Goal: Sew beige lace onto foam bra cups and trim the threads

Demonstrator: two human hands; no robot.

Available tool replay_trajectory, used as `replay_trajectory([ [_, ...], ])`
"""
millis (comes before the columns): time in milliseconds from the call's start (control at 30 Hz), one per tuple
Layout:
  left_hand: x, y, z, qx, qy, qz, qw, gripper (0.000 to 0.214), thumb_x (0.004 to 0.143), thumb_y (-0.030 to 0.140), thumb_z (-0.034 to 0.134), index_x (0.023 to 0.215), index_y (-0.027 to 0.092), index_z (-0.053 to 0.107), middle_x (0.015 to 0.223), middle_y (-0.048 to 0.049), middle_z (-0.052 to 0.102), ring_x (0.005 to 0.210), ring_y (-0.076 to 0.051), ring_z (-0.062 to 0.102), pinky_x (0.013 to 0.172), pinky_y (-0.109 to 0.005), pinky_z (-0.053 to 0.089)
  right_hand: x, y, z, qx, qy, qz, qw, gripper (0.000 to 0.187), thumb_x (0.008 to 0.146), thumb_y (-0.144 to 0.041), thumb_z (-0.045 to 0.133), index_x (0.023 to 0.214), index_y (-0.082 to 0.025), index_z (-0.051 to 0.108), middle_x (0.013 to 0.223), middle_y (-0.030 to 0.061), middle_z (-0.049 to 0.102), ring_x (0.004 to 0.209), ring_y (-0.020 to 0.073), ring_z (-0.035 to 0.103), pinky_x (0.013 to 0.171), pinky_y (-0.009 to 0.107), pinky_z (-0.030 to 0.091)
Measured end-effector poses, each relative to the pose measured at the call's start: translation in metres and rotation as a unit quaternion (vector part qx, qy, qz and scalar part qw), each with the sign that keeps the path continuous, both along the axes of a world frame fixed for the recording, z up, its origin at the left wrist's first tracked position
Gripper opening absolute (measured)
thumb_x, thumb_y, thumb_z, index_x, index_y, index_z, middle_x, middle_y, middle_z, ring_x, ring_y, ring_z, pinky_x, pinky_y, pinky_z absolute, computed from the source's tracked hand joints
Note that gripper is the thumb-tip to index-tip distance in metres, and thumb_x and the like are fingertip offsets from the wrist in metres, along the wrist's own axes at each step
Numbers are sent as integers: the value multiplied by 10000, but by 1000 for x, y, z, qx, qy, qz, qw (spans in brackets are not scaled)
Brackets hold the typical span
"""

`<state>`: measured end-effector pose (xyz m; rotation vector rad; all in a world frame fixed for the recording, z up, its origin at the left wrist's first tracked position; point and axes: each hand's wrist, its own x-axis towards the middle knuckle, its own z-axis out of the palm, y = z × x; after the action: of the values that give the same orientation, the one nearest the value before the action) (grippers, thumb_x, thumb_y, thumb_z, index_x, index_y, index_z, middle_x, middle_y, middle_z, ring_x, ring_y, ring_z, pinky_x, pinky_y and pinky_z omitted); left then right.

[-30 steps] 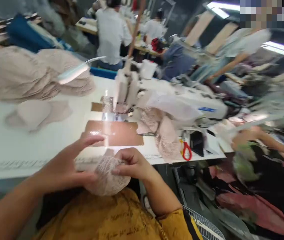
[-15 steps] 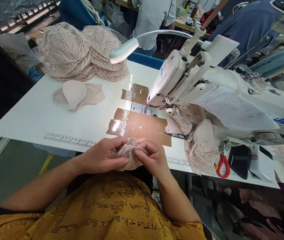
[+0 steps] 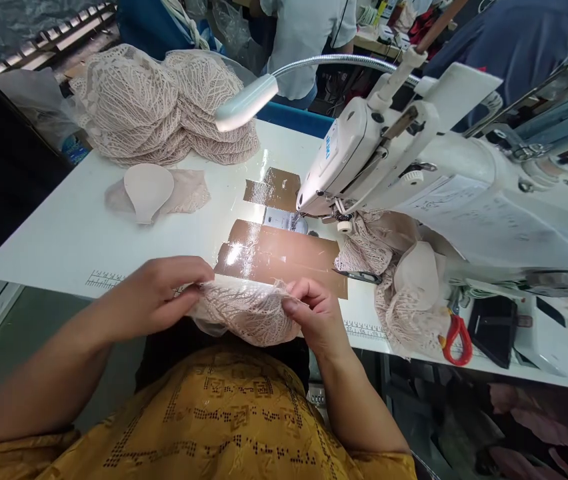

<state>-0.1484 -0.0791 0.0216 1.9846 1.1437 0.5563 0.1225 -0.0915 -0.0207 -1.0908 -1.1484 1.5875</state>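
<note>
A beige lace bra cup piece point(image 3: 249, 310) is stretched between my two hands at the front edge of the table. My left hand point(image 3: 171, 293) pinches its left end between thumb and fingers. At its right end, my right hand point(image 3: 314, 313) grips the lace edge with thumb and forefinger. Just beyond the lace lies a shiny brown tape patch point(image 3: 284, 250) on the table. Behind that stands a white sewing machine point(image 3: 344, 153), its needle area point(image 3: 300, 217) lit by a lamp.
A stack of lace cups point(image 3: 154, 107) stands at the back left. In front of it, a smooth cup pad point(image 3: 149, 189) lies on beige fabric. Thread snips point(image 3: 361, 275), more lace pieces point(image 3: 409, 300), red-handled scissors point(image 3: 458, 340) and a phone point(image 3: 493, 327) lie on the right. Other people are behind.
My left hand has moved left, away from my right hand, and the bunched lace piece is now spread out between them. The view has shifted slightly.
</note>
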Motion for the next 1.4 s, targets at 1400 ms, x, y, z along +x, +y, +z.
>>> replay_trajectory([
  [1400,69,-4,-16,107,-40,-88,989,211,943,210,461,746,151,510,632,25,467,567,-101,379,558,-245,311,-12,-4,2,244,-167,-52,954,166,810,-203,633,653,-205,577,752,-1,705,603,110,615,571,226,468],
])
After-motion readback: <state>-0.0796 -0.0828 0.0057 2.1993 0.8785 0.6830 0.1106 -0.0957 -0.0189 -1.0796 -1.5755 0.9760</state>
